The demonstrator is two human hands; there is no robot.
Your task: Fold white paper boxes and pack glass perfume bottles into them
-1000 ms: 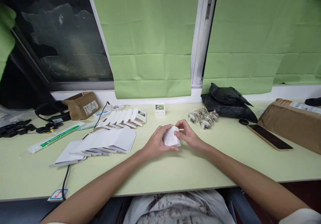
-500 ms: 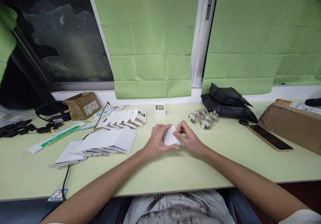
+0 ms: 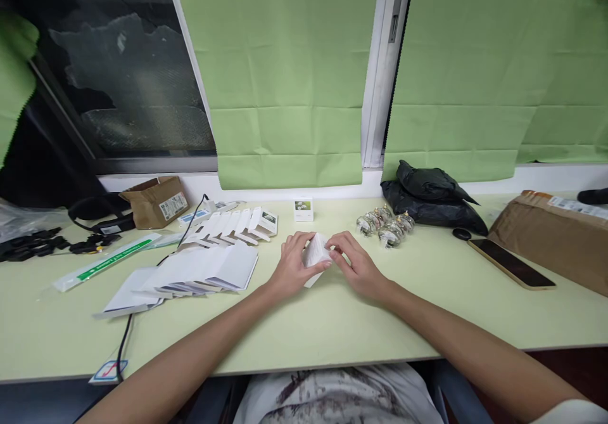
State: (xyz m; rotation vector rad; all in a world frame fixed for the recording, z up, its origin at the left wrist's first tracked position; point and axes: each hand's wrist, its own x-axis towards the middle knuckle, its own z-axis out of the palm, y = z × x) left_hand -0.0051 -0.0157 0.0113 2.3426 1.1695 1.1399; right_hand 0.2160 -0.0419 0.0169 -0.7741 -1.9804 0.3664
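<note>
A small white cardboard box (image 3: pixel 314 251) with fine print on one face is tilted above the middle of the table. My left hand (image 3: pixel 293 263) grips it from the left, thumb along its near side. At the right end of the box, my right hand (image 3: pixel 352 260) pinches the edge with thumb and fingertips; whether a flap lies between them is hard to see. Beyond the hands a small white box with a picture label (image 3: pixel 303 210) stands upright. To the left lie a fanned pile of flat white cartons (image 3: pixel 199 269) and a row of small white boxes (image 3: pixel 237 224).
Several shiny round items in clear wrap (image 3: pixel 392 229) lie right of my hands. Behind them is a black plastic bag (image 3: pixel 427 199). A phone (image 3: pixel 510 263) and a brown carton (image 3: pixel 551 240) are at the right. An open brown box (image 3: pixel 154 202) stands back left, near a black cable (image 3: pixel 125 341).
The white box has turned and tipped in my left hand, with a lower edge now showing beneath the thumb. My right fingers have shifted from its face to its right edge.
</note>
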